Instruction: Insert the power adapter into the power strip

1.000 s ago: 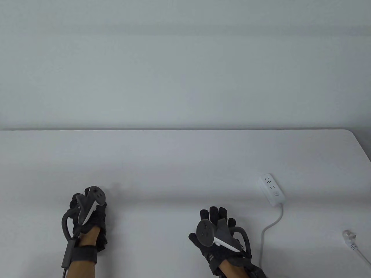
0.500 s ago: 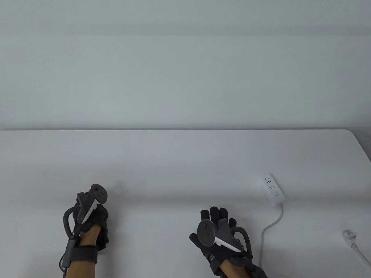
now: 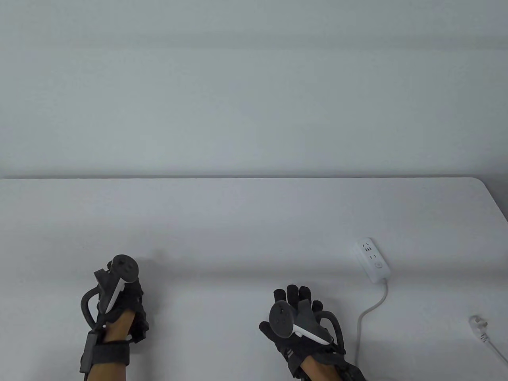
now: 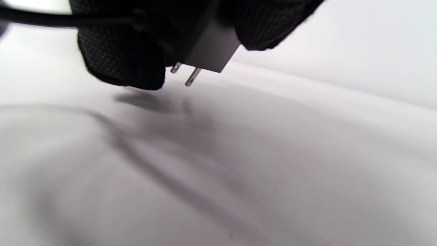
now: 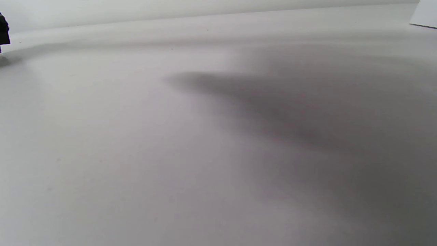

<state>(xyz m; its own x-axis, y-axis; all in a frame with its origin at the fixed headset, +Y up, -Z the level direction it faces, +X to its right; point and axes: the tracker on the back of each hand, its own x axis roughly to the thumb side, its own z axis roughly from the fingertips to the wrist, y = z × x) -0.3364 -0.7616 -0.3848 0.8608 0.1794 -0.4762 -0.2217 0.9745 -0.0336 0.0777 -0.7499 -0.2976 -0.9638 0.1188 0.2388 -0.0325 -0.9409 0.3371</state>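
Note:
My left hand (image 3: 127,286) grips a dark power adapter (image 4: 212,46) between its fingers (image 4: 124,58). The adapter's two metal prongs (image 4: 192,76) point down, a little above the table. In the table view the adapter is hidden under the hand and tracker. The white power strip (image 3: 372,260) lies at the right of the table, and its corner shows in the right wrist view (image 5: 425,14). My right hand (image 3: 299,295) lies flat and open on the table, to the lower left of the strip, holding nothing.
The strip's white cable (image 3: 367,313) runs down toward the table's near edge. A white plug on its own cord (image 3: 478,323) lies at the far right. The white table (image 3: 238,222) ends at a rounded back right corner.
My left hand has shifted slightly left and tilted, with the adapter still in its grip. My right hand and the power strip have stayed put.

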